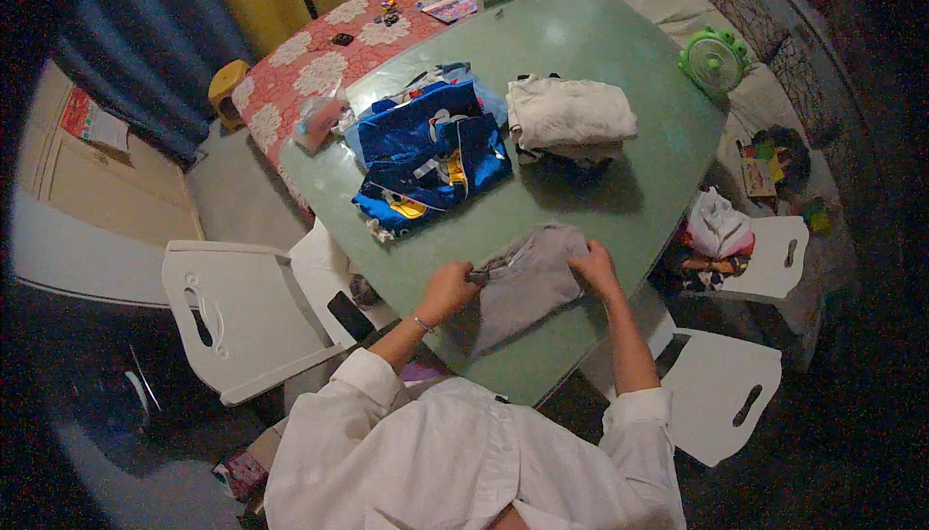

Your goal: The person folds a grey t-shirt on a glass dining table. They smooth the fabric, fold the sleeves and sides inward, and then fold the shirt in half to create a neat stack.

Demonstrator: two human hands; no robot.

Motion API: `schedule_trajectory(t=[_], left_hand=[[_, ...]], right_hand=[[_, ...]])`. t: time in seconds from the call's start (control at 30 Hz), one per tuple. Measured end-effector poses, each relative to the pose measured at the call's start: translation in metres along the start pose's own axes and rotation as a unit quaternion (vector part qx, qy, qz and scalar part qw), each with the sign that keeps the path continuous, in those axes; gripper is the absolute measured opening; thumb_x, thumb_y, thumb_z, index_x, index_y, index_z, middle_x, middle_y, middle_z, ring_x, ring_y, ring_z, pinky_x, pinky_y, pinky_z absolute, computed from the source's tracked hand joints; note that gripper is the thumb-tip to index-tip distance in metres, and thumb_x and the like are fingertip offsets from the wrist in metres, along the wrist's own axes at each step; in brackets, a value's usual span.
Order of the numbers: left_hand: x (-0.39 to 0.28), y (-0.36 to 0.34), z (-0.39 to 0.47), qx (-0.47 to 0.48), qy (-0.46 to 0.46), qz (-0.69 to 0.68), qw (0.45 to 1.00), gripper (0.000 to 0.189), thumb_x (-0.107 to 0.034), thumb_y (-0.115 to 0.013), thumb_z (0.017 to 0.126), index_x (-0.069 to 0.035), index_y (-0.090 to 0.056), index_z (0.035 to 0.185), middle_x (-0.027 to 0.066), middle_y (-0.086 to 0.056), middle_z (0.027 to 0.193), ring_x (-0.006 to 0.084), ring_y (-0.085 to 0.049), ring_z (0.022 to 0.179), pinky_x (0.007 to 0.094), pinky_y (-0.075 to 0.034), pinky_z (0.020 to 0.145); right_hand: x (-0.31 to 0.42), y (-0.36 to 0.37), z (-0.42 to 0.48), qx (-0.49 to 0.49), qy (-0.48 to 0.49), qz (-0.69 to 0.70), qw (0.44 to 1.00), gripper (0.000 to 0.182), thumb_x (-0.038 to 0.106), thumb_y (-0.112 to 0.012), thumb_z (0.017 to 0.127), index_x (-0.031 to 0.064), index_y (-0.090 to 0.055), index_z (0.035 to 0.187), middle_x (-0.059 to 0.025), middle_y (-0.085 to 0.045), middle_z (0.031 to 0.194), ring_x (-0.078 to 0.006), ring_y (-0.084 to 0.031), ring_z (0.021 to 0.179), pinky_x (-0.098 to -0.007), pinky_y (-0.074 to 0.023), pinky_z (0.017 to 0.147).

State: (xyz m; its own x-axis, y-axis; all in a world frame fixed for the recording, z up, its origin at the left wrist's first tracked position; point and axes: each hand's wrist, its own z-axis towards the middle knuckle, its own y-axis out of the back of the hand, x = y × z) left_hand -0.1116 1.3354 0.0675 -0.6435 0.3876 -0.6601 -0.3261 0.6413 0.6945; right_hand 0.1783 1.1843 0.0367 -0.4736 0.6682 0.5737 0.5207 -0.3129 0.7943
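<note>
A grey cloth garment lies folded at the near part of the green glass tabletop. My left hand grips its left edge by a darker band, and my right hand holds its upper right edge. Beyond it on the left is a heap of blue garments with yellow and white patches. To the right of that heap stands a stack of folded clothes with a cream one on top. How many layers each hand holds cannot be seen.
White chairs stand around the table, one with a phone on its seat. A plastic bag lies at the table's left edge. A green fan is at the right, near a sofa. A bed-like surface with a red floral cover adjoins the far left.
</note>
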Motion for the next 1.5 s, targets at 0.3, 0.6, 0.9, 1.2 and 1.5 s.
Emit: schedule_trajectory(t=[0.3,0.6,0.9,1.2,1.5], left_hand=[[0.029,-0.012,0.010,0.012,-0.060,-0.025,0.998,0.029,-0.024,-0.068,0.071,-0.005,-0.061,0.091,0.0201,-0.063,0.086,0.0401,-0.060,0.082,0.0478,-0.047,0.070],[0.010,0.005,-0.001,0.047,0.013,-0.155,0.987,0.034,-0.022,-0.067,0.070,-0.003,-0.061,0.097,0.0192,-0.065,0.090,0.0350,-0.062,0.087,0.0413,-0.048,0.074],[-0.034,0.023,0.006,0.106,0.013,-0.192,0.976,0.041,-0.026,-0.069,0.069,-0.003,-0.062,0.103,0.0172,-0.066,0.095,0.0309,-0.063,0.088,0.0385,-0.049,0.077],[-0.075,-0.022,0.088,0.099,-0.127,-0.116,0.980,0.041,-0.025,-0.068,0.068,-0.001,-0.061,0.100,0.0208,-0.064,0.096,0.0345,-0.062,0.091,0.0426,-0.048,0.077],[-0.127,-0.047,0.142,0.058,-0.118,-0.123,0.984,0.035,-0.018,-0.065,0.067,-0.002,-0.061,0.098,0.0217,-0.064,0.095,0.0383,-0.061,0.091,0.0449,-0.048,0.079]], right_hand=[[0.018,0.005,0.004,0.102,-0.053,0.120,0.986,0.038,0.020,-0.069,0.065,-0.0005,-0.059,0.096,-0.0073,-0.062,0.082,-0.0170,-0.060,0.070,-0.0312,-0.0488,0.062],[0.027,0.011,-0.005,0.133,0.013,0.162,0.978,0.036,0.014,-0.064,0.071,0.0001,-0.060,0.105,-0.0053,-0.063,0.083,-0.0147,-0.058,0.072,-0.0301,-0.0487,0.064],[0.026,0.064,-0.011,0.129,-0.031,0.341,0.931,0.036,0.010,-0.064,0.071,-0.0016,-0.062,0.105,-0.0046,-0.064,0.091,-0.0146,-0.060,0.077,-0.0294,-0.0490,0.069],[-0.060,0.092,0.029,0.036,-0.064,0.330,0.941,0.035,0.010,-0.065,0.077,-0.0022,-0.059,0.110,-0.0059,-0.064,0.094,-0.0162,-0.061,0.078,-0.0317,-0.0498,0.071],[-0.094,0.137,0.073,-0.030,-0.061,0.241,0.968,0.038,0.006,-0.063,0.078,-0.0026,-0.057,0.115,-0.0079,-0.064,0.100,-0.0187,-0.061,0.084,-0.0316,-0.0490,0.077]])
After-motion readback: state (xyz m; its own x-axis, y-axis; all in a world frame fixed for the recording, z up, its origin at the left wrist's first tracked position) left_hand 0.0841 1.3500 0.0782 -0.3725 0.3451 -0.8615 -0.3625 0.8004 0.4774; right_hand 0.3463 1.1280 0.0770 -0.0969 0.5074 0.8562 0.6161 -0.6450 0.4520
